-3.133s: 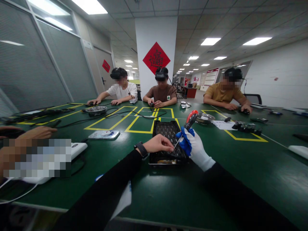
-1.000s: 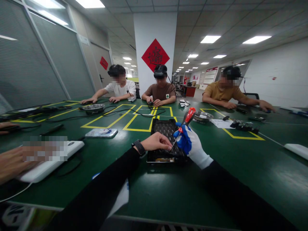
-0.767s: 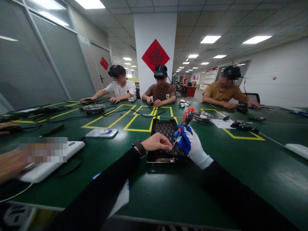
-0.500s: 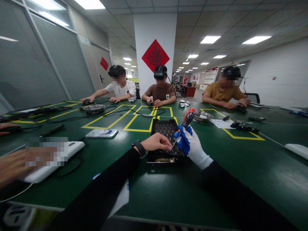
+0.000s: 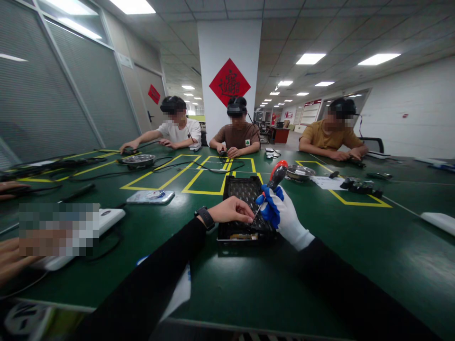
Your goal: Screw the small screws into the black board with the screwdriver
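Observation:
My right hand, in a white glove with blue fingers, is closed round a screwdriver. The handle is red and black and points up, while the thin metal shaft slants down to the left. At the tip, the fingers of my bare left hand are pinched together, and what they hold is too small to make out. Both hands are over a black tray-like case with many small pieces or slots inside. A brownish strip shows at its near end. My left wrist carries a black watch.
A phone lies left of the case. Farther left, another person's hand is by a white device. Black clips and a round reel lie to the right. Several co-workers sit across the green table.
My hands and the screwdriver stay nearly still. The neighbouring person's hand at the left has drawn back leftward over the white device. Co-workers across the table have shifted their hands slightly.

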Motion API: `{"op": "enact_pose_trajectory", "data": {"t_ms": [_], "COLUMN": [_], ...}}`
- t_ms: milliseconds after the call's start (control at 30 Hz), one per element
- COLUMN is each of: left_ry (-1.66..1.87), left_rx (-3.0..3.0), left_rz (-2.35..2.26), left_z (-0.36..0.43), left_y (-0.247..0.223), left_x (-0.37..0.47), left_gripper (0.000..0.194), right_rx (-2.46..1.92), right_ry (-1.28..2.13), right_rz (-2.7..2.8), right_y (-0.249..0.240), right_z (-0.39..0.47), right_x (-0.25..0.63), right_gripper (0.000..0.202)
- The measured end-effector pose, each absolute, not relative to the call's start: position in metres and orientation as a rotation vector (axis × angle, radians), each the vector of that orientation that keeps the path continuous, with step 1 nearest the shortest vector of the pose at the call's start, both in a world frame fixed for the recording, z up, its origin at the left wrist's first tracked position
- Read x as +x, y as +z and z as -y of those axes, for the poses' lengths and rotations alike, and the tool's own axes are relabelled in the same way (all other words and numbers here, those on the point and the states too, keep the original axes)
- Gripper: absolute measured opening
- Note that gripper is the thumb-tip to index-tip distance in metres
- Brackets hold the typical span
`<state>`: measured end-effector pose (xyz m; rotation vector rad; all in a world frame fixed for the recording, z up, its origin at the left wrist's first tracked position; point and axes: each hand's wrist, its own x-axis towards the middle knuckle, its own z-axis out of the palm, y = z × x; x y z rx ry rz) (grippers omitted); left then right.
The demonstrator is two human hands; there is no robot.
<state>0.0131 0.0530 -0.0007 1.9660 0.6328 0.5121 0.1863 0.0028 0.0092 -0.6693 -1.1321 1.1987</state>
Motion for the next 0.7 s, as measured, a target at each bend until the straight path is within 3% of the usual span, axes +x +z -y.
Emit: {"op": "enact_pose_trajectory", "data": {"t_ms": [700], "left_ry": [0.434], "left_rx": [1.960], "left_rz": [-0.579], "left_z": [-0.0558], "left_y": [-0.0053], "left_x": [0.0132], "left_gripper": [0.035], "right_rx": [-0.666], "right_ry": [1.211], "right_rz": [1.127], "right_y": [0.0132], "right_z": [-0.0003], "right_x": [0.1855], "right_gripper": [0.026]}}
